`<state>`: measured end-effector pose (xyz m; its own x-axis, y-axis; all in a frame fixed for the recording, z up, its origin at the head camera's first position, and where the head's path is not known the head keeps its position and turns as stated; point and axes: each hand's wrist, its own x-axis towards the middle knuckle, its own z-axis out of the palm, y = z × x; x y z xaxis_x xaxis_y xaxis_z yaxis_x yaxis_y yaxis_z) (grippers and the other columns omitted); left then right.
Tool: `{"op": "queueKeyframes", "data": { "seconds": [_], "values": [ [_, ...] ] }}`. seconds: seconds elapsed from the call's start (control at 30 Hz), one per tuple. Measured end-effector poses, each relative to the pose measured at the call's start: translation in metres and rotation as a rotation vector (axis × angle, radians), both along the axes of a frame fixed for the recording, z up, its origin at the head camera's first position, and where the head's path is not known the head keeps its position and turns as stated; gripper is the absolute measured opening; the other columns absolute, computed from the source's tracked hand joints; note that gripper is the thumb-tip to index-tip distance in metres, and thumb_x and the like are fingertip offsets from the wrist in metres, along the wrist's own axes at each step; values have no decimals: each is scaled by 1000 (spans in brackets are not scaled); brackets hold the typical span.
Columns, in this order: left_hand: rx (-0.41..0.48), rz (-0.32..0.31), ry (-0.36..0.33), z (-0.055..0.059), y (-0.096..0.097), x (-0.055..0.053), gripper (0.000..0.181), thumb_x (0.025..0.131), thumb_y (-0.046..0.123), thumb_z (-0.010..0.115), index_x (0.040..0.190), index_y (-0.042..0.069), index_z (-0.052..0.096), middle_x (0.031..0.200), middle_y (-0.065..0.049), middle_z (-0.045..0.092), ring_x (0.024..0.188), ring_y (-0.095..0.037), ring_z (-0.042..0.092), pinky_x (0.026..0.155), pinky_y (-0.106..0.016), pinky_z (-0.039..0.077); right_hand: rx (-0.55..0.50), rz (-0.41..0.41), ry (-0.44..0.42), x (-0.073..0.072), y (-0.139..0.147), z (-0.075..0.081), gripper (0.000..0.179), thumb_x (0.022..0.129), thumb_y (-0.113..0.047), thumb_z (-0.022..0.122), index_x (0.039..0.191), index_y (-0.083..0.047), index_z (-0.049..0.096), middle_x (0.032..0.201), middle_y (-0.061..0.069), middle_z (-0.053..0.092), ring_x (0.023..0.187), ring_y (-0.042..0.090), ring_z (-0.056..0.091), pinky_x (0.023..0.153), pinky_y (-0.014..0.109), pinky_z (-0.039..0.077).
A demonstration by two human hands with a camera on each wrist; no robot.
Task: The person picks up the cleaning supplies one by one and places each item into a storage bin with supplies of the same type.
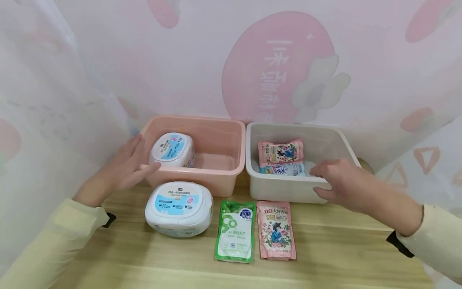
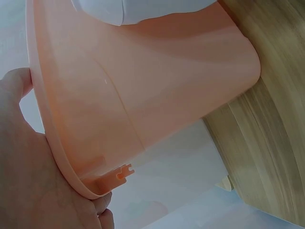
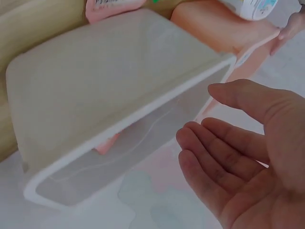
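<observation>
My left hand (image 1: 124,164) rests against the left corner of the pink bin (image 1: 231,172), thumb at the front rim and fingers extended along the side. In the left wrist view that hand (image 2: 33,162) touches the bin's rim. One white tub with a blue label (image 1: 173,149) sits inside the pink bin. My right hand (image 1: 341,182) hovers over the front right rim of the white bin (image 1: 285,188), holding nothing. Inside that bin lie a pink pouch (image 1: 281,152) and a blue-and-white pouch (image 1: 283,169). In the right wrist view, the right hand's fingers (image 3: 224,157) are loosely bent.
On the wooden table (image 1: 173,265) before the bins are another white tub (image 1: 178,208), a green pouch (image 1: 235,233) and a pink pouch (image 1: 277,230) lying flat. A white printed sheet (image 1: 195,72) hangs behind and along both sides.
</observation>
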<state>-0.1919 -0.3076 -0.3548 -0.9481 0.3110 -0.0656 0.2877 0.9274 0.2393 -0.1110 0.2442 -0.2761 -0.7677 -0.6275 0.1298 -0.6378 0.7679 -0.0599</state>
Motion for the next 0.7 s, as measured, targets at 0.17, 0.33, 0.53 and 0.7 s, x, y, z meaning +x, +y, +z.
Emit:
{"op": "queueKeyframes", "data": {
  "seconds": [0.17, 0.33, 0.53, 0.7],
  "values": [
    [-1, 4, -10, 2, -3, -3, 105, 106, 66, 41, 165, -8, -5, 175, -27, -16, 163, -52, -5, 127, -75, 8, -12, -35, -24, 15, -2, -15, 35, 81, -12, 90, 111, 0, 76, 104, 12, 77, 89, 26, 75, 75, 43, 63],
    [-16, 6, -1, 4, -3, -6, 105, 106, 66, 41, 165, -7, -7, 175, -28, -15, 163, -52, -4, 127, -74, 8, -53, -34, -62, 27, -8, -37, 33, 81, -13, 89, 109, -2, 76, 103, 9, 78, 88, 22, 75, 75, 41, 63],
    [-29, 12, -12, 3, -1, -4, 106, 106, 66, 40, 164, -8, -8, 174, -30, -13, 163, -52, -4, 126, -75, 8, -83, -49, -161, 35, -14, -65, 30, 82, -15, 90, 106, -2, 77, 100, 7, 77, 88, 19, 74, 76, 36, 65],
    [-18, 16, -23, 1, 0, -2, 106, 106, 66, 40, 164, -7, -10, 174, -30, -15, 162, -52, -6, 126, -76, 7, -136, -98, -244, 37, -19, -88, 21, 80, -17, 91, 94, -10, 77, 91, -2, 75, 83, 11, 69, 74, 32, 63]
  ]
}}
